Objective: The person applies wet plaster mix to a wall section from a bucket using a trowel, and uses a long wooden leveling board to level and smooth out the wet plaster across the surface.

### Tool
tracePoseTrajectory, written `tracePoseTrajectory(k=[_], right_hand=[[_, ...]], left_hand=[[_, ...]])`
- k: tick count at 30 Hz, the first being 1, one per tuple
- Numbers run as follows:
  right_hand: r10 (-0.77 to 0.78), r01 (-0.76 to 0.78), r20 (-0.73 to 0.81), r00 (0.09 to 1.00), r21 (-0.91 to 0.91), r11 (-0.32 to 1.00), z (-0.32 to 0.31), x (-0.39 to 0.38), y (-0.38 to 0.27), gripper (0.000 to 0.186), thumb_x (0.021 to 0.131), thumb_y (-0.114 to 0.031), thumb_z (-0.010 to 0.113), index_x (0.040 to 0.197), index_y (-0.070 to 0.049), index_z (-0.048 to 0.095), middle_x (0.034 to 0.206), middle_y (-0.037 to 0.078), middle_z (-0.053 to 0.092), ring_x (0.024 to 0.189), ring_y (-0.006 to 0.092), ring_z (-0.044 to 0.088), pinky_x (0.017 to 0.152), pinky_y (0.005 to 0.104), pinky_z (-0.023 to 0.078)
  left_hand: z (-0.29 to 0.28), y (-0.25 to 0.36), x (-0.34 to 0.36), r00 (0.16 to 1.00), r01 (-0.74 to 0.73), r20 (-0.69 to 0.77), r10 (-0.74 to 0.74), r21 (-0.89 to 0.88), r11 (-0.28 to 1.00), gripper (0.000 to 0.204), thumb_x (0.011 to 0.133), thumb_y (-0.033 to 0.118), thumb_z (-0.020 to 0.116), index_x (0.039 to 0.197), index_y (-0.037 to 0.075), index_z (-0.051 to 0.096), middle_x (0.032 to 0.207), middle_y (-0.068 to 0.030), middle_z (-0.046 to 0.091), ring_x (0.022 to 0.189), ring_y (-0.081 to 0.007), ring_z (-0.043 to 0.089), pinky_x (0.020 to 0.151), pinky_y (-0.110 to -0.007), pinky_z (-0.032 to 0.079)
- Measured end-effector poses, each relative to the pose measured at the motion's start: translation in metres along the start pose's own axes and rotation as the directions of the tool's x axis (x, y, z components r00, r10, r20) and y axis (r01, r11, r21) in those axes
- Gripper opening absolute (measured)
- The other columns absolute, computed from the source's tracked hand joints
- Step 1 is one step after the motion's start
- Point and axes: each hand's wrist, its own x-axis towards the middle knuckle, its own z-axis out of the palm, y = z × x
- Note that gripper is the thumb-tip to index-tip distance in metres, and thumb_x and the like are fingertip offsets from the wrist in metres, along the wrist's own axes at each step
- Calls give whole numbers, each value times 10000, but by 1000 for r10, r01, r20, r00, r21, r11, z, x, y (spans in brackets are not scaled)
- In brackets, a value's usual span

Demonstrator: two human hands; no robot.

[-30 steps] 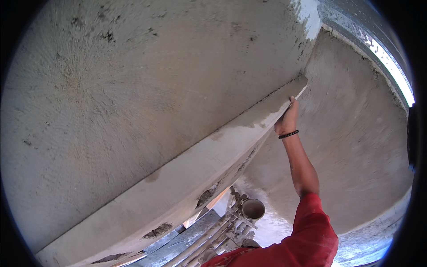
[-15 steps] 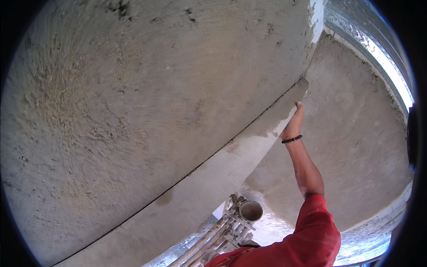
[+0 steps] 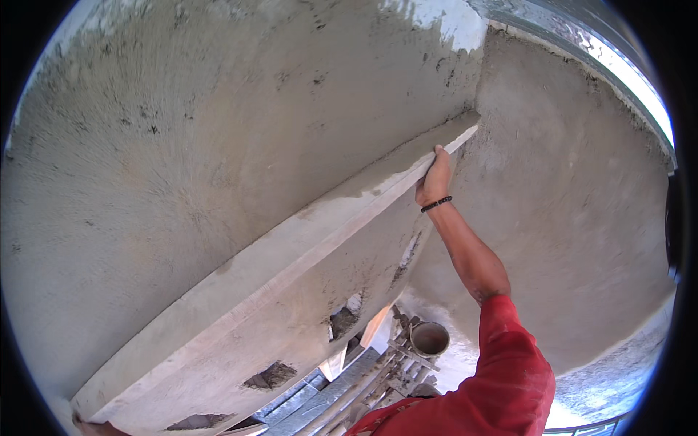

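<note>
A long, pale straightedge board [image 3: 251, 265] lies slantwise along a plastered wall [image 3: 240, 145], from the lower left up to the corner at the upper right. Wet grey mortar coats part of its upper face near the corner. Around the board's near edge, close to its upper right end, my right hand [image 3: 435, 180] is closed, thumb on top; a dark bead bracelet circles the wrist. At the board's lower left end a brownish sliver shows at the picture's rim, possibly my left hand, but too little of it is visible to be sure.
Another plastered wall [image 3: 560, 196] meets the first at the right. Below the board are rough recesses [image 3: 271, 376] in the wall surface. Down by my red sleeve, a round bucket [image 3: 429, 339] stands beside bamboo-like poles [image 3: 363, 389]. Bright daylight enters at the upper right.
My right hand and the board's upper end now appear further left and slightly higher. The board's near edge and the wall below it have come into view. My right hand keeps its hold.
</note>
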Motion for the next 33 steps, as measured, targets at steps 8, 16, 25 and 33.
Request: tracePoseTrajectory(k=[8,16,25,33], right_hand=[[-36,39,20,999,-185,982,35,4,-46,385,865,-362,424,894,16,490,707,94,554,501,179,572,292,257,423],[11,-2,93,996,-96,995,98,18,-109,427,868,-382,436,948,36,477,684,121,555,449,194,543,321,265,427],[74,-51,168,983,-133,990,95,35,-118,418,864,-334,425,946,74,464,738,188,586,487,251,585,348,289,467],[221,-217,14,975,-129,968,34,19,-79,403,837,-310,435,900,87,466,678,175,568,447,231,559,338,301,452]], left_hand=[[8,15,45,999,22,-43,-21,25,999,275,776,148,519,1040,84,567,1180,-117,555,959,-316,589,734,-463,484],[-4,27,113,978,135,124,-169,244,960,312,758,119,551,1056,26,534,1208,-146,531,991,-311,577,787,-416,481],[0,26,131,949,181,222,-226,207,961,483,685,128,656,1133,32,506,1082,-124,588,915,-315,603,741,-409,496],[2,17,133,917,140,354,-184,147,979,477,688,54,608,1151,26,494,1056,-164,595,902,-335,607,734,-402,501]])
